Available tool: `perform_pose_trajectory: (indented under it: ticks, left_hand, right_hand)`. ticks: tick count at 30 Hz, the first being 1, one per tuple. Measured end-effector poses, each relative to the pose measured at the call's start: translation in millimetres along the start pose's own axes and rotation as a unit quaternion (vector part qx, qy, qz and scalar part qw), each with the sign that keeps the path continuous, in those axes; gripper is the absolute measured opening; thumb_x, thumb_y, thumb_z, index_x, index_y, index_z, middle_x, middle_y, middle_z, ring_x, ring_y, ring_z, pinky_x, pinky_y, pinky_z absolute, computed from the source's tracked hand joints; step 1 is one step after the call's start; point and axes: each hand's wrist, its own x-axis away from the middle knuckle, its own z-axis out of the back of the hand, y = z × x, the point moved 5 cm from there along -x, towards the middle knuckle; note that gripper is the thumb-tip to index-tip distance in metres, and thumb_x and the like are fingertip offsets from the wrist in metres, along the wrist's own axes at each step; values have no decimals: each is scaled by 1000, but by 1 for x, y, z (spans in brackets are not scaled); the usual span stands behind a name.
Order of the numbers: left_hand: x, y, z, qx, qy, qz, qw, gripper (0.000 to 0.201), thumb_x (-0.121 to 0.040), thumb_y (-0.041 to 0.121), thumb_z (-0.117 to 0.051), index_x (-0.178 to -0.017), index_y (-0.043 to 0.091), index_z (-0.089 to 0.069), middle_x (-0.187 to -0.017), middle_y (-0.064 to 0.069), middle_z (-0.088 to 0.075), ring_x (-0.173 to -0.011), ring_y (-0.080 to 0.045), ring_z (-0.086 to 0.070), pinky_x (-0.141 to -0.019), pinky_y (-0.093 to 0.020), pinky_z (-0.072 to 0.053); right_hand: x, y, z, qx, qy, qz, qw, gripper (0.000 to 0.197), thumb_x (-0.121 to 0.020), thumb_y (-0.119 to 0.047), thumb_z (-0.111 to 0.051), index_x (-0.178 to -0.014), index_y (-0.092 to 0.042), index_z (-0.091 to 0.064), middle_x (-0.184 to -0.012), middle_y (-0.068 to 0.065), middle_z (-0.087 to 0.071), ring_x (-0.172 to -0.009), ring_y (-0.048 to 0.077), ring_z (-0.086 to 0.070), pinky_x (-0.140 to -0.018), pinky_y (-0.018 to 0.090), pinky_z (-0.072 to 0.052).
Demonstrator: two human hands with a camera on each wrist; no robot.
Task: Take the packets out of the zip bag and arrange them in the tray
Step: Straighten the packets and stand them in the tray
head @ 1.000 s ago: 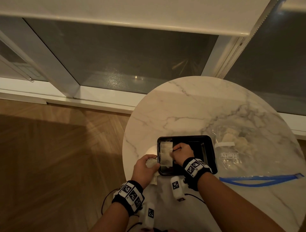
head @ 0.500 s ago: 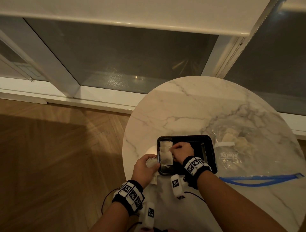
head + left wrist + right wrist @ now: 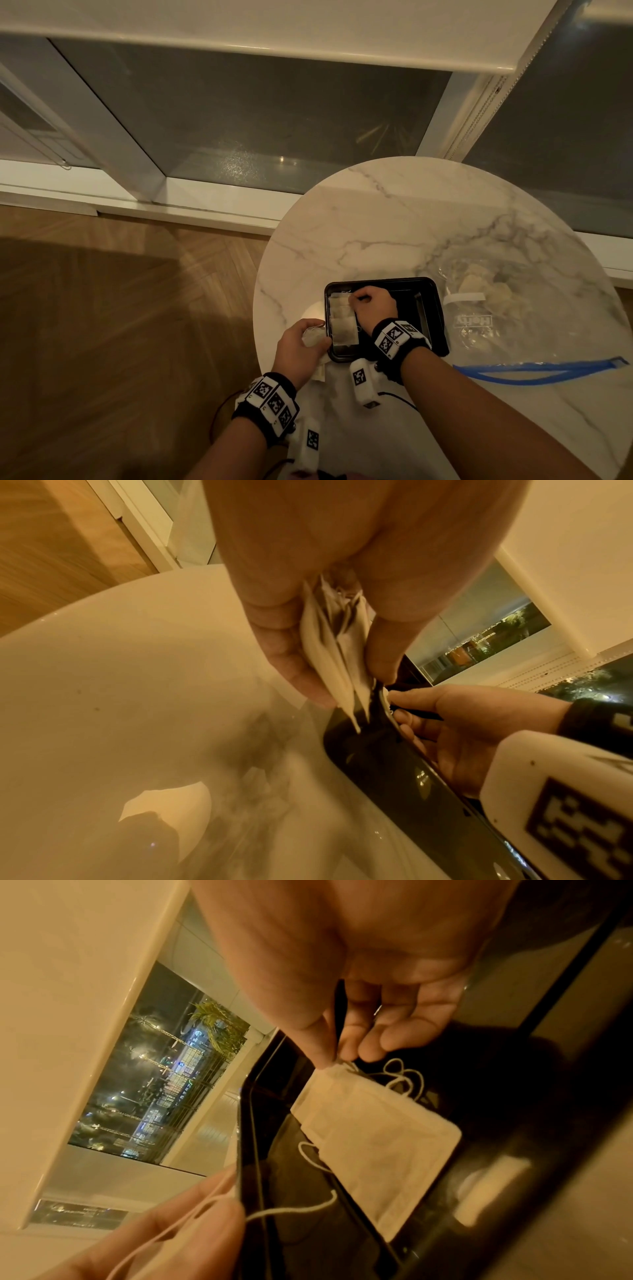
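Observation:
A black tray (image 3: 430, 308) sits on the round marble table (image 3: 394, 219). Pale packets with strings (image 3: 342, 320) lie in a column along its left side. My right hand (image 3: 368, 301) is inside the tray and pinches the top corner of a packet (image 3: 377, 1129) between thumb and fingers (image 3: 320, 1047). My left hand (image 3: 301, 346) rests at the tray's left rim and grips several more packets (image 3: 337, 653). The clear zip bag (image 3: 496, 315) with a blue seal lies to the right of the tray, with more packets inside.
The table edge runs close to my left hand, with wooden floor (image 3: 102, 325) below. A window wall and sill (image 3: 205, 198) stand behind the table. A white tag (image 3: 464, 298) lies on the bag beside the tray.
My right hand has slid toward the far end of the tray, and a packet now lies lower in the column. The left hand has stayed put.

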Motion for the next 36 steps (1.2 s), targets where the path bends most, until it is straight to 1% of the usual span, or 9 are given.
perform_pose_trajectory:
  ticks: [4, 6, 8, 11, 14, 20, 23, 28, 36]
  left_hand:
    - [0, 1, 2, -1, 4, -4, 1000, 26, -79, 25, -80, -101, 33, -68, -104, 12, -70, -104, -9, -64, -96, -38, -53]
    - [0, 2, 2, -7, 7, -8, 1000, 26, -79, 25, -80, -101, 33, -68, -105, 12, -70, -105, -8, -63, -97, -36, -52]
    - [0, 1, 1, -7, 6, -9, 1000, 26, -79, 25, -80, -101, 34, -68, -106, 10, -70, -105, -9, -63, -97, -36, -52]
    - [0, 1, 1, -4, 5, -9, 1000, 27, -78, 25, -81, -99, 34, -68, -106, 9, -70, -105, -11, -63, -97, -37, -52]
    - [0, 1, 1, -3, 4, -11, 1000, 27, -78, 24, -81, -99, 34, -68, -107, 8, -70, -107, -13, -63, -97, -36, -51]
    - [0, 2, 1, -8, 7, -13, 1000, 27, -78, 23, -81, -100, 32, -68, -108, 9, -70, -108, -12, -62, -100, -37, -50]
    - [0, 1, 2, -5, 8, -10, 1000, 27, -78, 24, -82, -99, 34, -68, -106, 9, -70, -107, -12, -63, -100, -39, -50]
    - [1, 2, 3, -10, 10, -5, 1000, 27, -78, 25, -81, -100, 34, -67, -107, 10, -69, -107, -11, -62, -99, -37, -50]
    - [2, 3, 3, -17, 10, -7, 1000, 28, -80, 25, -80, -104, 32, -68, -109, 11, -68, -109, -9, -61, -100, -34, -49]
  right_hand:
    - [0, 3, 3, 0, -2, -16, 1000, 5, -86, -27, -69, -86, -23, -71, -73, -8, -65, -81, 14, -66, -74, 23, -51]
    - [1, 7, 4, 1, -8, -33, 999, 11, -83, -31, -71, -90, -23, -70, -81, -7, -67, -84, 14, -65, -75, 23, -51]
    - [1, 11, 4, 11, -23, -52, 998, 16, -78, -31, -75, -89, -22, -69, -86, -4, -68, -85, 15, -65, -75, 25, -53]
    - [4, 17, 2, 31, -50, -71, 996, 24, -65, -25, -82, -81, -23, -66, -85, -1, -68, -80, 18, -66, -73, 34, -60]
    - [8, 20, -1, 54, -77, -83, 992, 33, -59, -23, -88, -79, -24, -62, -84, -2, -67, -79, 17, -67, -72, 36, -61]
    - [12, 23, -2, 47, -68, -87, 993, 24, -66, -18, -85, -79, -23, -65, -89, -2, -67, -82, 14, -64, -74, 25, -54]
    - [13, 22, -1, 36, -68, -95, 993, 23, -67, -16, -84, -78, -23, -65, -88, -3, -66, -82, 14, -63, -73, 23, -51]
    - [12, 23, 0, 22, -60, -89, 994, 21, -68, -15, -82, -78, -24, -65, -85, 0, -69, -78, 14, -65, -70, 25, -53]
    - [12, 19, -4, -10, -59, -73, 996, 24, -67, -15, -82, -78, -25, -64, -83, 1, -71, -77, 17, -69, -75, 31, -59]
